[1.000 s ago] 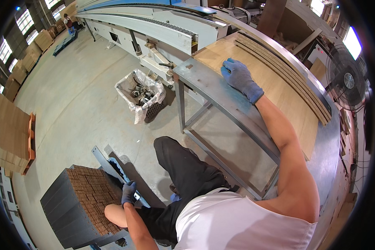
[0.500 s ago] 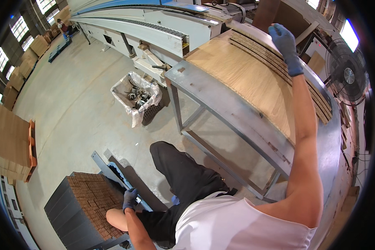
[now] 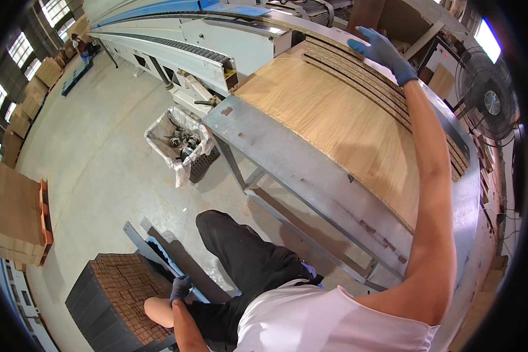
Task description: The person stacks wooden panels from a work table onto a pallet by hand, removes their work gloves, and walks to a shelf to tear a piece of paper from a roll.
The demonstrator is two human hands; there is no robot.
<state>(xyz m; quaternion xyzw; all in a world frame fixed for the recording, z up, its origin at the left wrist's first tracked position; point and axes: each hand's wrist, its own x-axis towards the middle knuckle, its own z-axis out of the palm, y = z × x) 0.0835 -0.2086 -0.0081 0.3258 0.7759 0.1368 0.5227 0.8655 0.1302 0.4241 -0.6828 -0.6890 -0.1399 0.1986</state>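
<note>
My right hand (image 3: 384, 54), in a blue-grey glove, reaches over the far edge of narrow wood-grain strips (image 3: 358, 79) lying side by side. Its fingers are stretched out and spread, holding nothing; whether the fingertips touch the strips I cannot tell. Beneath the strips lies a wide light wood-grain panel (image 3: 334, 117) on a grey metal table (image 3: 287, 146). Low on the left, my gloved left hand (image 3: 181, 287) is closed around a blue-grey metal bar (image 3: 164, 261). Beside that bar stands a stack of dark panels (image 3: 123, 287) with brown edges.
A lined crate (image 3: 179, 144) with metal parts stands on the floor by the table leg. Behind the table runs a long white machine (image 3: 176, 41). A black fan (image 3: 490, 102) stands at right. Stacked boards (image 3: 12, 211) on a pallet stand far left; a distant person (image 3: 81, 48) is behind.
My right hand has moved left along the far edge of the strips, and its fingers have spread. My left hand stays at the bar. The whole view has shifted slightly.
</note>
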